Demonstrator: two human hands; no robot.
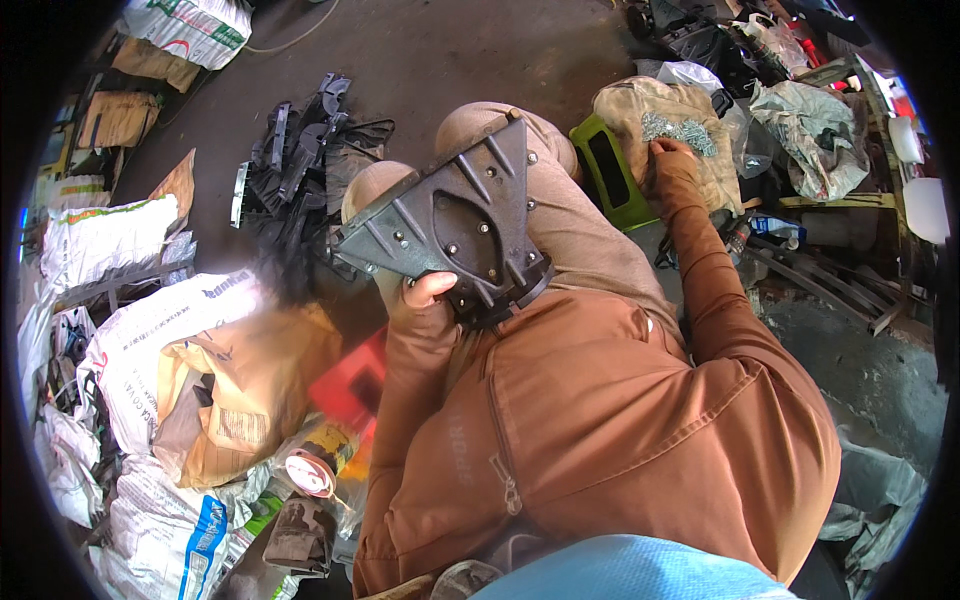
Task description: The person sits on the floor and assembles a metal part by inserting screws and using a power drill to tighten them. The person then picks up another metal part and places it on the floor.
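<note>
My left hand (428, 298) grips a black, fan-shaped plastic bracket (468, 222) by its lower left side, the thumb on its face. Several shiny screw heads dot the bracket, which is tilted above my lap and has a rounded collar at its lower end. Over to the right, my right hand (675, 160) is at the edge of a heap of small silvery screws (690, 132). Its fingers are curled together, and whatever they pinch is too small to make out. The screws lie on a tan cloth sack (718, 180).
A green plastic frame (603, 172) stands beside the sack. More black plastic parts (300, 150) are piled on the floor ahead to the left. Sacks and a brown paper bag (240, 380) crowd my left side, near a red plastic piece (350, 378). Metal bars (820, 285) lie at right.
</note>
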